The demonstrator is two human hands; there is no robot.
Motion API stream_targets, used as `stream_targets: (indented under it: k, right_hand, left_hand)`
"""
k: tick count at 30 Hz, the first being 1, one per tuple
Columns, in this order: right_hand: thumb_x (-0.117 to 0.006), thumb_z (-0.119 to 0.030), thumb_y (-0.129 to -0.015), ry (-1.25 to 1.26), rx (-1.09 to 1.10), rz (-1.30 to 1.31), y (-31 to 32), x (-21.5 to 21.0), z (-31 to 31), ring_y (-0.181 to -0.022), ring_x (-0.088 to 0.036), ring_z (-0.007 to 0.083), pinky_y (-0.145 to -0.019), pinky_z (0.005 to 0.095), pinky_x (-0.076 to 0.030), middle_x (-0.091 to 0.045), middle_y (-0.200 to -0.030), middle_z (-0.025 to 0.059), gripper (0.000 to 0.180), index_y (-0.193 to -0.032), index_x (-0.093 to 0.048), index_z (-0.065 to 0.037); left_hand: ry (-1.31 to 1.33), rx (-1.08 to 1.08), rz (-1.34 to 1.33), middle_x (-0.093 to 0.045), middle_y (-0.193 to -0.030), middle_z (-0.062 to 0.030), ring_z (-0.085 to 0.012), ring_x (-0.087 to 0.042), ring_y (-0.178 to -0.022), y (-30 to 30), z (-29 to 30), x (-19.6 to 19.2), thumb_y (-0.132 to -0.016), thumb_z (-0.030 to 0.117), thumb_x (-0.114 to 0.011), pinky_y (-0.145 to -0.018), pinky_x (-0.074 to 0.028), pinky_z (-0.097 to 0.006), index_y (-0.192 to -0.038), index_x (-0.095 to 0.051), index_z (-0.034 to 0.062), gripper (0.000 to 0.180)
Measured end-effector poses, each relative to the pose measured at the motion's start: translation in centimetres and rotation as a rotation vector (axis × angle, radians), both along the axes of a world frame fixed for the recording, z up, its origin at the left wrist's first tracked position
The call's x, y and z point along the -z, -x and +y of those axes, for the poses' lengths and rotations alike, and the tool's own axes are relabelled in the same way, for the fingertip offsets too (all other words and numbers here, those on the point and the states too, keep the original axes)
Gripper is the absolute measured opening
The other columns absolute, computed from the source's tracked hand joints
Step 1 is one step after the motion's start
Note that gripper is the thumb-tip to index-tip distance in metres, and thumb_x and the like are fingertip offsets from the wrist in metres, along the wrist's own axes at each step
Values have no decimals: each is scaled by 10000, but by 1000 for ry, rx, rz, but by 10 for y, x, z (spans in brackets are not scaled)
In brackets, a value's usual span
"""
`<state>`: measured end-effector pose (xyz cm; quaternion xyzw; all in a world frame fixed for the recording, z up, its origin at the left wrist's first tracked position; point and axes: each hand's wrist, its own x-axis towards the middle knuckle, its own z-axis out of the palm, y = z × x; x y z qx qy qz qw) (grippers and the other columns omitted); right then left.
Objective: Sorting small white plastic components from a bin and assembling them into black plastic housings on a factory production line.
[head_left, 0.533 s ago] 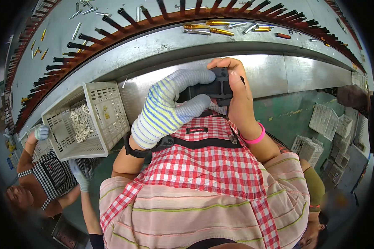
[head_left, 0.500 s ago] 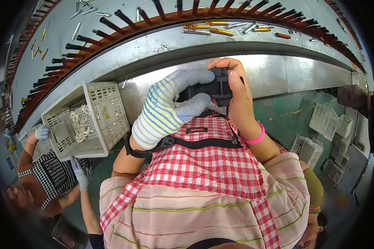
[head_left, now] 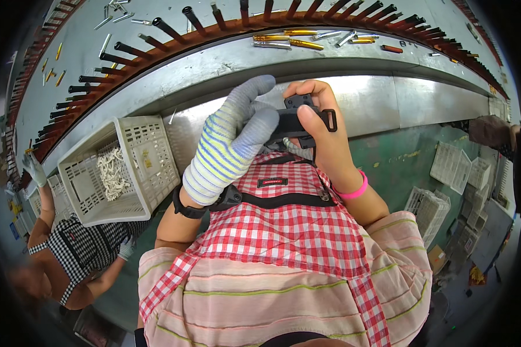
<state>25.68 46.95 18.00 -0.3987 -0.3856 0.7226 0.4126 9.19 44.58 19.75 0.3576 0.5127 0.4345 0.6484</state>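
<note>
My left hand wears a white glove with blue and yellow stripes. Its thumb and forefinger are spread apart, and the thumb tip lies against the left end of a black strap device with a buckle loop. Bare, with a pink band on the wrist, my right hand is closed round this device, thumb on top and fingers behind. A small block with dark studs tops the device, and a rectangular loop sticks out past my thumb. A black band with a bulky module circles my left wrist.
A white plastic crate with pale cords stands at left. Beyond the metal ledge runs a curved rack of dark upright rods; gold and silver tubes lie near it. A co-worker is at left; crates stand right.
My left hand has loosened from the device and spread its fingers. In my right hand the device has turned, bringing the buckle loop into view. The co-worker's hands have moved from the crate.
</note>
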Motion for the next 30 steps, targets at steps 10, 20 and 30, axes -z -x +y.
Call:
stream_targets:
  k: [10,20,30]
  right_hand:
    - [-580,-11,-831,-63,87,-61,10,0,-8,-672,-477,34,-536,176,-395,-456,-1123,48,306,-1093,-427,-50]
    - [-607,-57,-827,248,35,68,1,-8,0,-663,-505,60,-500,193,-409,-478,-1052,49,325,-1100,-431,-64]
    - [-633,30,-748,192,-84,133,-5,-10,2,-748,-508,62,-542,193,-416,-454,-1067,37,406,-1090,-438,-69]
  left_hand:
    - [-143,67,71,-583,-937,-12,-70,-550,-849,-8,4,10,-919,51,-450,-758,-477,-222,-1153,-548,54,254]
    - [-208,219,84,-576,-934,-36,-99,-569,-865,-5,-3,11,-805,-21,-572,-772,-488,-242,-1305,-419,91,535]
    - [59,205,-314,-559,-1107,-58,-116,-541,-960,9,2,-3,-862,160,-587,-839,-449,-253,-1254,-449,32,435]
